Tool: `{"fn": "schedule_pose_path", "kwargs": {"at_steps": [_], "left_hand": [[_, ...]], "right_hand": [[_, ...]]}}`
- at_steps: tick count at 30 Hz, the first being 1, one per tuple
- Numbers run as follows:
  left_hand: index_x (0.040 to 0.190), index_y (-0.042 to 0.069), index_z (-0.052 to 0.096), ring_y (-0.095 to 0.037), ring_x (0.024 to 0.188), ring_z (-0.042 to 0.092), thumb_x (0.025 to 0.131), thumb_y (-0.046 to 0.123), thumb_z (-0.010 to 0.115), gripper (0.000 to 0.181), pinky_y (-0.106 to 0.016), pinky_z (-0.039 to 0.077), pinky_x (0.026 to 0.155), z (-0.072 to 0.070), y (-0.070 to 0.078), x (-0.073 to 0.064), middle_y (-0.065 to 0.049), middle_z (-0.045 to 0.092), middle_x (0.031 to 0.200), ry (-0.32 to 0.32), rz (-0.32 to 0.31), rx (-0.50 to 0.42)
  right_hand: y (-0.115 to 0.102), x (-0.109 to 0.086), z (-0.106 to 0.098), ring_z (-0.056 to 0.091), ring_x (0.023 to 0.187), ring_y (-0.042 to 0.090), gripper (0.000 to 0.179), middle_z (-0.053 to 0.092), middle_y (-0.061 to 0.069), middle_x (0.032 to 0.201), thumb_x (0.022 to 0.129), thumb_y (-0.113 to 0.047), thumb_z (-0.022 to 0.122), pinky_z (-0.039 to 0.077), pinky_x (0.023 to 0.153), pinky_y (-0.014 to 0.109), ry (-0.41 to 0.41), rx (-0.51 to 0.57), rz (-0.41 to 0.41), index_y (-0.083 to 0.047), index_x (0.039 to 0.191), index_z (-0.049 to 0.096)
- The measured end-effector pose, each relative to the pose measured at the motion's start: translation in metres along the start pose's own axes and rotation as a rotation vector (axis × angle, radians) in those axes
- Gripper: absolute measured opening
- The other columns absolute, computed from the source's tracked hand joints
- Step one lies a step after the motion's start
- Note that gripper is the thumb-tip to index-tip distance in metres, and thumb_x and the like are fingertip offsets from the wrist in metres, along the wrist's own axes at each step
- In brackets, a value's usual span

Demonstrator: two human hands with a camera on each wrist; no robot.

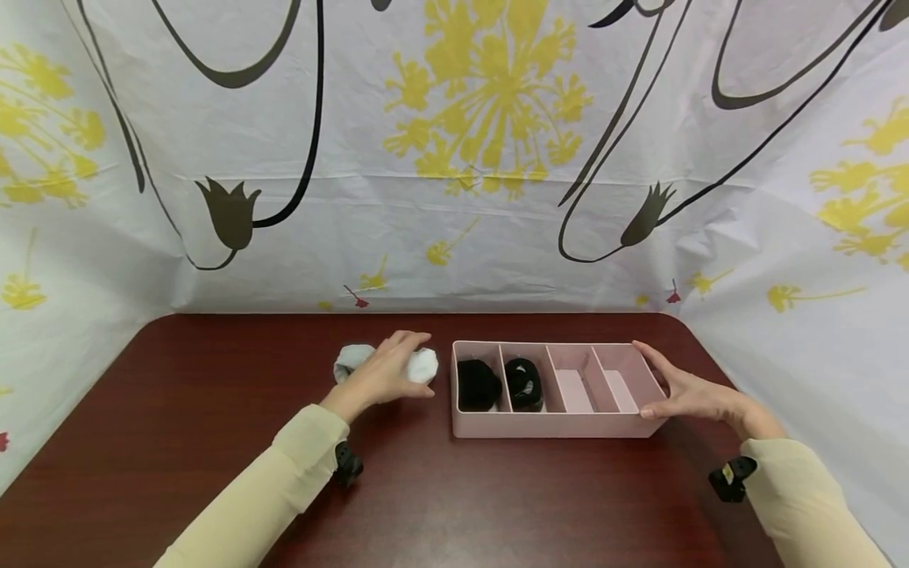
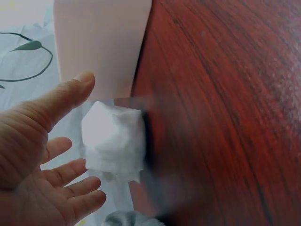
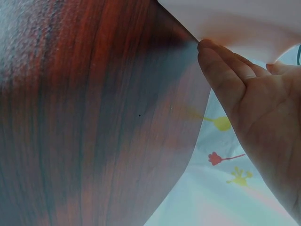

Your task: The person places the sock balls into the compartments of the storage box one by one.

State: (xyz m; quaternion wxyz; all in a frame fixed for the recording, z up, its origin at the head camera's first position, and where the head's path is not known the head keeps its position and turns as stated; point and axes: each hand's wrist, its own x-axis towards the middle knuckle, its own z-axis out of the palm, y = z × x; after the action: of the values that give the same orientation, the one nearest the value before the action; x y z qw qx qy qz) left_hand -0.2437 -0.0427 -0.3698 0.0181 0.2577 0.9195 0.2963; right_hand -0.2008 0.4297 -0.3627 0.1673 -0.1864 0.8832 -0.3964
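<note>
My left hand reaches over a balled white sock, thumb and fingers spread apart around it. In the left wrist view the white sock sits in front of the spread fingers, with the thumb pointing toward the box. A balled grey sock lies just left of it, partly behind the hand. My right hand grips the right end of a pink divided box, thumb at the front corner and fingers at the back. Black rolled bundles fill the box's two left compartments; the two right ones hold nothing.
The dark red wooden table has rounded back corners. Behind and beside it hangs a white sheet printed with yellow flowers and dark stems. The box stands on the table's right half.
</note>
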Motion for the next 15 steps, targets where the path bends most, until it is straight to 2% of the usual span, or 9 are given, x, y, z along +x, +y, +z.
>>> {"fn": "schedule_pose_path", "kwargs": {"at_steps": [5,15], "left_hand": [[0.141,0.008,0.041,-0.034,0.120,0.044,0.069,0.023,0.084,0.085,-0.050,0.044,0.090,0.007,-0.002,0.005,-0.016,0.042,0.139,-0.028,-0.036,0.009],[0.140,0.006,0.042,-0.037,0.121,0.045,0.068,0.017,0.084,0.084,-0.050,0.043,0.094,0.016,-0.003,0.009,-0.017,0.044,0.136,-0.025,-0.030,0.065]], "right_hand": [[0.000,0.000,0.000,0.038,0.110,-0.007,0.106,0.016,0.030,0.143,0.078,-0.010,0.073,0.044,0.082,0.023,-0.001,0.004,0.008,-0.003,0.149,-0.005],[-0.001,-0.001,0.000,0.036,0.111,-0.008,0.107,0.016,0.029,0.144,0.078,-0.011,0.073,0.043,0.082,0.022,0.004,-0.021,0.018,-0.006,0.150,-0.005]]}}
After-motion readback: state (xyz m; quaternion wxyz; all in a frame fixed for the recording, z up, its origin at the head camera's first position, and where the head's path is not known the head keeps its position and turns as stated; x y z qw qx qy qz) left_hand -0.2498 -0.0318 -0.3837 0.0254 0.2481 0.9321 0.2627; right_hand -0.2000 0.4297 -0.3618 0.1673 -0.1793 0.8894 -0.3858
